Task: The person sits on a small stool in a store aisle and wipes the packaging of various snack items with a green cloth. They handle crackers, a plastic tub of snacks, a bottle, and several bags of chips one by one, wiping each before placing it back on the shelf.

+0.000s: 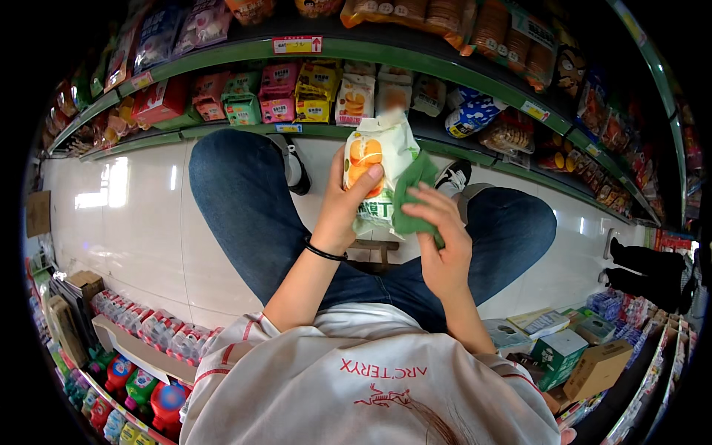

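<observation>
A white and green snack bag [409, 142] with round orange biscuits pictured on it is upright before me, over the gap between my knees. Around its left side my left hand [347, 194] is closed, thumb across the front. My right hand [445, 233] holds a green cloth [414, 194] against the bag's right side, its fingers spread over the cloth. Just beyond the bag, the lower shelf carries similar white snack bags [356, 99], yellow packets [316, 92] and pink packets [278, 92].
Green-edged shelving [389, 53] curves across the front, with large biscuit packs [517, 41] above. Drink bottles [150, 328] stand behind at left; cardboard boxes [598, 370] lie behind at right. Someone in black trousers [648, 261] is at far right. Part of a low wooden stool [378, 253] shows beneath me.
</observation>
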`<state>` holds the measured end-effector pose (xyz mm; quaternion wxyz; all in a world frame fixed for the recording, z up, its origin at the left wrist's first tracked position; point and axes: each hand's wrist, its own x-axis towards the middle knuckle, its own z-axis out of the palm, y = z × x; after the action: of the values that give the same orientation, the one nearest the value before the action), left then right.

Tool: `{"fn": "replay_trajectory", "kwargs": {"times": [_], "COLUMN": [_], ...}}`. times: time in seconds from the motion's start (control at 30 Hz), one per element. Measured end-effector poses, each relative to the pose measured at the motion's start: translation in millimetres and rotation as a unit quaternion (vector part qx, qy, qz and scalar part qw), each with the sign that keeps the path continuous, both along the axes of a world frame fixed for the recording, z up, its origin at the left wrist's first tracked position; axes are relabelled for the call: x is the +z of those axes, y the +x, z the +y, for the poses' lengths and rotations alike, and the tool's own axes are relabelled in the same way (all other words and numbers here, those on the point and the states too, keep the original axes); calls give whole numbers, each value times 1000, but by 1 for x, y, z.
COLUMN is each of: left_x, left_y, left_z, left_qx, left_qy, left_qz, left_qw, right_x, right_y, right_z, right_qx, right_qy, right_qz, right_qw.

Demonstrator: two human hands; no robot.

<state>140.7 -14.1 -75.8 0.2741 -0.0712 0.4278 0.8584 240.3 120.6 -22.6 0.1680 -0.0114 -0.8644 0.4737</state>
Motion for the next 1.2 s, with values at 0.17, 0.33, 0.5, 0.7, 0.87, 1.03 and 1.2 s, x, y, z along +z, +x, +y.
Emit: {"fn": "replay_trajectory", "kwargs": {"times": [0.17, 0.33, 0.5, 0.7, 0.87, 1.03, 1.2], "left_x": [-18, -21, -24, -21, -8, -6, -1], "left_y": [-7, -6, 12, 19, 13, 19, 12], "left_z": [-9, -16, 7, -8, -21, -20, -17], "left_qx": [-3, -64, -103, -125, -198, -231, -239], "left_qy": [-15, 90, -94, 69, 67, 85, 36], "left_qz": [30, 16, 213, 80, 29, -23, 34], "left_qw": [999, 994, 967, 987, 977, 969, 970], "right_x": [0, -15, -20, -24, -24, -10, -1], "right_y": [23, 24, 1, 4, -7, -26, -32], "right_z": [9, 17, -10, -14, -9, -1, -6], "right_qx": [60, -83, -108, -7, -64, -162, -79], "right_qy": [-94, -426, -477, -57, 59, -101, 22], "right_qz": [-73, -89, 4, 46, 96, 47, 126], "right_qw": [991, 897, 872, 997, 992, 981, 989]}}
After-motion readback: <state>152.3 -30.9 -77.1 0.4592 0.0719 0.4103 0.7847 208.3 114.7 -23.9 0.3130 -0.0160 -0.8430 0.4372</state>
